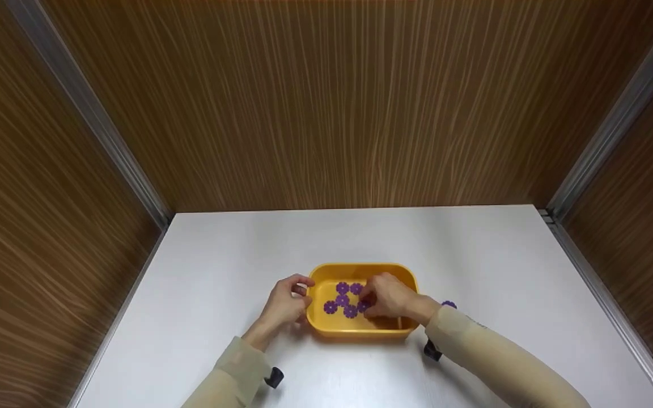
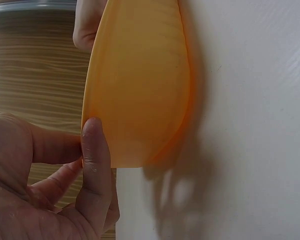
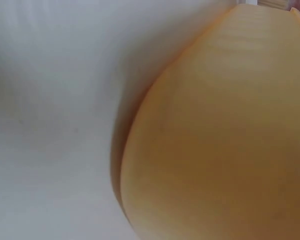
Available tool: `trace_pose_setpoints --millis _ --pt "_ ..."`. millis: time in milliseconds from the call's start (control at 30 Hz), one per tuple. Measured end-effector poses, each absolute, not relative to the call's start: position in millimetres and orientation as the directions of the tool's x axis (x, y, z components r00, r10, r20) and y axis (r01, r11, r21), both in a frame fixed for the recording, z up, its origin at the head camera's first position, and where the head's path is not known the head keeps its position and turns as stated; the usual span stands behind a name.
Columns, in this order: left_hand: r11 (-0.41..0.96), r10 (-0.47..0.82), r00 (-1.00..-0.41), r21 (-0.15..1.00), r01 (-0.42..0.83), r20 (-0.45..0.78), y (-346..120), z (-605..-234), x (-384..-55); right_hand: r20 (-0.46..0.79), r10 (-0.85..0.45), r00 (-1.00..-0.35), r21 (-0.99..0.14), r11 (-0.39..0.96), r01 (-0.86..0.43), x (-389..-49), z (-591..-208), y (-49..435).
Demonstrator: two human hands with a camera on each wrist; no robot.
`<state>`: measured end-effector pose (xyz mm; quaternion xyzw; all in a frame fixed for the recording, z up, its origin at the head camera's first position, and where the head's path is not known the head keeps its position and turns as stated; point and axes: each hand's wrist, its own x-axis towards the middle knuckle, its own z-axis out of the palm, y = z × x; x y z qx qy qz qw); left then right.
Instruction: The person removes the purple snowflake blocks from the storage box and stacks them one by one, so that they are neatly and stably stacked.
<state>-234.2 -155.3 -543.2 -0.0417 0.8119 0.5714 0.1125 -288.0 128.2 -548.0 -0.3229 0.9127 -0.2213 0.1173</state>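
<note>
While the left hand (image 1: 282, 305) pinches the tray (image 1: 360, 334) by its left rim, low centre in the frame, the right hand (image 1: 393, 296) is among the flowers (image 1: 342, 300) inside; whether it pinches one, I cannot tell. Best hold the tray steady and handle flowers singly.

Plain yellow-orange for the tub (image 1: 360, 333) at lower centre of the head view, deepening to orange along its bottom edge in the left wrist view. Solid purple for the flower-shaped pieces (image 1: 342, 300) within its outline. Plain white for the table top (image 1: 236, 249). Brown, streaked with paler, roughly vertical wood grain, for the back panel (image 1: 326, 107) across the upper frame. Beige sleeves (image 1: 236, 365) at lower left and lower right; silver-grey rails (image 1: 94, 113) at upper left and upper right
</note>
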Motion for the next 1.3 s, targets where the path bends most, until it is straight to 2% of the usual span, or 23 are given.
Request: trace_pose_setpoints --millis 333,500,833,1067,1300 --pt "0.344 0.059 -0.97 0.917 -0.202 -0.235 -154.7 -543.4 -234.8 -0.152 -0.544 -0.825 -0.481 0.77 -0.419 -289.9 -545.4 120.9" --pt "0.345 0.058 -0.969 0.916 -0.207 -0.241 -154.5 -542.9 -235.3 -0.158 -0.531 -0.833 -0.499 0.771 -0.397 -288.4 -543.0 119.7" --pt "0.331 0.067 -0.973 0.925 -0.189 -0.222 -155.6 -543.3 -234.6 -0.029 -0.604 -0.796 -0.5 0.699 -0.512 -286.0 -541.9 127.7" --pt "0.332 0.067 -0.973 0.925 -0.187 -0.221 -155.4 -542.6 -234.9 0.029 -0.605 -0.796 -0.539 0.661 -0.523 -283.0 -532.1 132.7" --pt "0.338 0.056 -0.973 0.921 -0.194 -0.225 -155.2 -542.4 -234.8 0.089 -0.633 -0.769 -0.539 0.618 -0.572 -279.8 -520.5 141.0"
